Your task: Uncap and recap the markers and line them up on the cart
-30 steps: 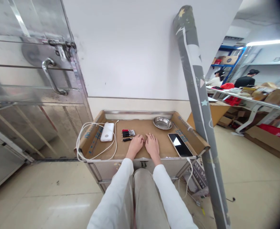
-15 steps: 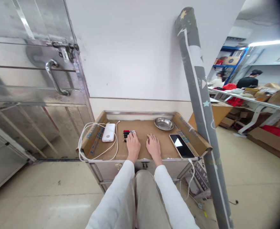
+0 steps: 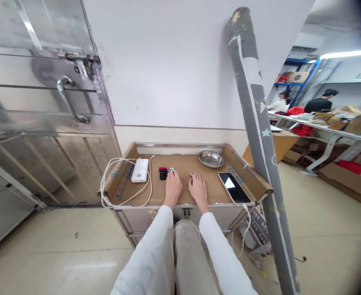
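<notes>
My left hand [image 3: 172,186] lies palm down on the cardboard-lined metal table [image 3: 180,145]. Its fingertips touch the right ends of a row of several pens [image 3: 163,173], black with red caps. My right hand [image 3: 198,186] rests flat on the cardboard just to the right, a small gap from the left hand, with nothing in it. Both arms wear white sleeves. A round metal dish [image 3: 211,159] stands beyond my right hand. A phone [image 3: 234,187] with a lit screen lies to the right.
A white power bank [image 3: 140,170] with a looped white cable [image 3: 114,186] lies at the table's left. A tall grey rolled mat [image 3: 257,123] leans by the right corner. A metal door [image 3: 45,102] stands left. Two people sit at benches [image 3: 322,129] far right.
My left hand moved left from beside the right hand onto the pens, then drew back a little so more of the pens show. My right hand stayed in place.
</notes>
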Tool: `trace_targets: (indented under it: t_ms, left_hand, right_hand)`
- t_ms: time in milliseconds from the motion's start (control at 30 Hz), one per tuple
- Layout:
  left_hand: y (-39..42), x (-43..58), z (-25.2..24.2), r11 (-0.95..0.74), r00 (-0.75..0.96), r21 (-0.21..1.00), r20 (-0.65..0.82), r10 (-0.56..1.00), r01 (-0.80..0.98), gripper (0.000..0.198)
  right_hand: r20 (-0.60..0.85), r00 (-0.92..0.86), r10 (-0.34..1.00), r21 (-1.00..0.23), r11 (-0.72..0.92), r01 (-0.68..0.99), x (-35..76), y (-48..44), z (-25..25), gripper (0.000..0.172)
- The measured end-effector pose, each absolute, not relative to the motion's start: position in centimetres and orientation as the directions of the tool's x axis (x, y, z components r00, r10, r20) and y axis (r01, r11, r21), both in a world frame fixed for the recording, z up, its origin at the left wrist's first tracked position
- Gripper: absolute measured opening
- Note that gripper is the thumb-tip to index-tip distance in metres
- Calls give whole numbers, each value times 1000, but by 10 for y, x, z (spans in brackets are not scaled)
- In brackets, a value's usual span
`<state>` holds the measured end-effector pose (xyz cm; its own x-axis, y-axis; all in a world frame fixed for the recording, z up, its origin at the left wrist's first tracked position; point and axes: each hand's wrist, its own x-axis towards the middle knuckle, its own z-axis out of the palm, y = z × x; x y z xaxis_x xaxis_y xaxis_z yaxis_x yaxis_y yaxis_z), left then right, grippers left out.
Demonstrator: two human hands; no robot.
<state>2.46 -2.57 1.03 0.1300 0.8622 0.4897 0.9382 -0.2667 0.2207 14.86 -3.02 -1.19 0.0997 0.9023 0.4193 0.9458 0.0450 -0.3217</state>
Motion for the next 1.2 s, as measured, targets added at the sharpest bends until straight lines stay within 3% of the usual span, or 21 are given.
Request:
trace_targets:
  t_ms: [167,467,567,700,833,967,1067,1133,1200]
  left_hand:
    - [-21,24,10,-491,360,282,408,839,824,19]
    - [-24,24,12,-482,359,271,397,845,834,19]
    - [-26,25,13,-335,201,234,456,867,913,24]
    - [-30,26,10,-52,-126,308,529,839,950,34]
    - [-32,24,8,19,-198,346,490,849,938,34]
    - [-32,23,8,-6,-150,304,487,861,953,30]
    - [-28,24,8,-93,-24,218,481,876,972,27]
    - [-22,25,6,-224,119,185,455,882,957,26]
    - [-13,27,5,-375,265,188,437,860,908,25]
  right_hand:
    - [387,101,916,-321,31,946,149,-31,-12,42]
    - [381,99,919,-302,23,953,149,-31,-10,43]
    - [385,102,917,-306,22,952,148,-31,-10,41]
    - [402,107,909,-304,22,952,146,-31,-8,40]
    - [412,104,905,-263,9,965,143,-30,-1,35]
    - [421,47,906,-200,42,979,141,-19,5,29]
    - [445,-33,895,-200,135,970,142,-7,7,33]
    - [442,-89,893,-253,219,942,143,2,7,33]
    - [437,-125,891,-385,311,869,145,12,5,33]
